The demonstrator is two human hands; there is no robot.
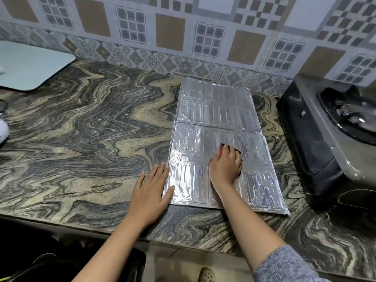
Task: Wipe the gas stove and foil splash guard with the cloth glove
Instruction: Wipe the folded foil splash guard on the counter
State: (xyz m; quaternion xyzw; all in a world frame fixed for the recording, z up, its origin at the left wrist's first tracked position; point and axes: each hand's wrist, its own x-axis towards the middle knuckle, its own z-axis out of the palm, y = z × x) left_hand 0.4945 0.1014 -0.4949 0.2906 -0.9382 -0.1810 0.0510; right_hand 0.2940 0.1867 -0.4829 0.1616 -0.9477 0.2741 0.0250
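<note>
Two hands on the marbled table (81, 123). Left hand (151, 192) lies flat, fingers spread, thumb pinning the near-left edge of the foil splash guard (213, 110), which lies flat. Right hand (225, 165) presses the red-black cloth glove (237, 150) onto the foil's middle, gripping it. Gas stove (325, 127) stands just right of the foil.

Silver ribbed foil splash guard (215, 127), red-and-black cloth glove (234, 150), swirled grey-tan marble counter (91, 129), black stove (325, 129).
</note>
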